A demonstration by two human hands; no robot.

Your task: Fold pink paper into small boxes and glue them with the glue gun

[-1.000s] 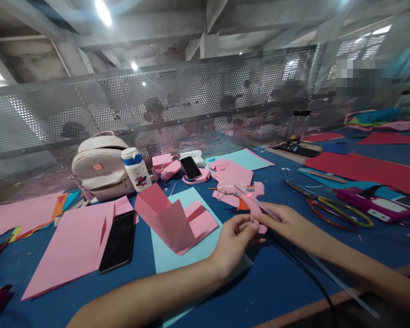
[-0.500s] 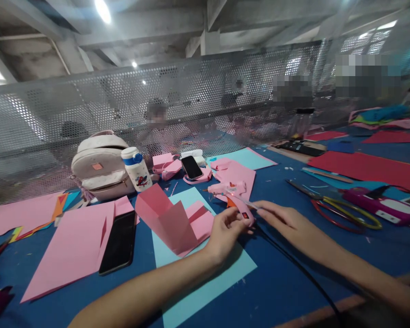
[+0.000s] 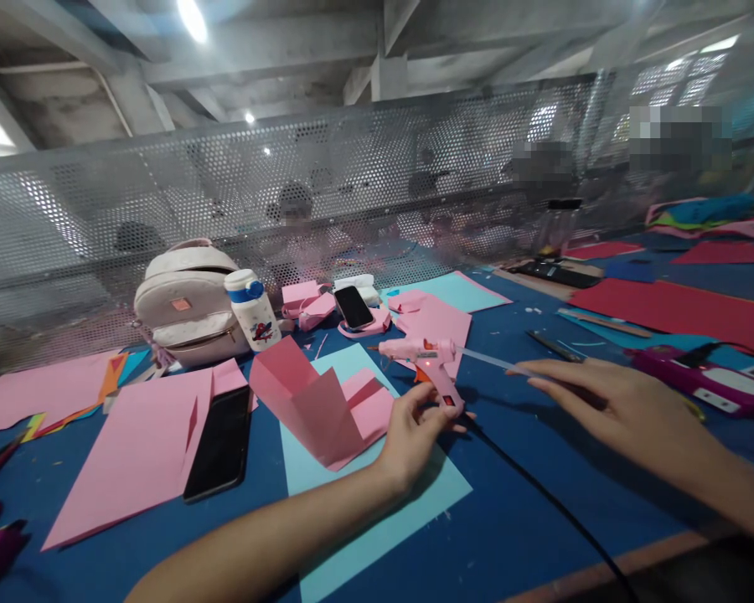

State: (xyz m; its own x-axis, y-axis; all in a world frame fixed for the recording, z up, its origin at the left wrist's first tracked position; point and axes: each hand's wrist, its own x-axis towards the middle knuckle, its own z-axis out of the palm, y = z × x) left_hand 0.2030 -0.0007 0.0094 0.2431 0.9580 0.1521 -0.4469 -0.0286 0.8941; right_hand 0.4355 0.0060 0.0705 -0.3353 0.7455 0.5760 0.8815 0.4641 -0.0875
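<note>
My left hand (image 3: 418,435) is closed around the handle of a pink glue gun (image 3: 428,360), whose nozzle points left. A black cord runs from its grip toward the front edge. Between the fingertips of my right hand (image 3: 622,410) is the free end of a clear glue stick (image 3: 487,358); its other end meets the back of the gun. Left of the gun, a folded pink paper box (image 3: 317,410) stands open on a light blue sheet (image 3: 377,544). A flat pink paper piece (image 3: 443,322) lies behind the gun.
Scissors (image 3: 550,343), partly hidden, and a purple device (image 3: 697,381) lie right. A black phone (image 3: 219,444) rests on pink card (image 3: 126,452) at left. A backpack (image 3: 185,306) and bottle (image 3: 255,310) stand before the perforated metal screen (image 3: 364,176).
My right hand has moved right, away from the glue gun, and more of the glue stick shows behind it. The gun has turned more upright in my left hand.
</note>
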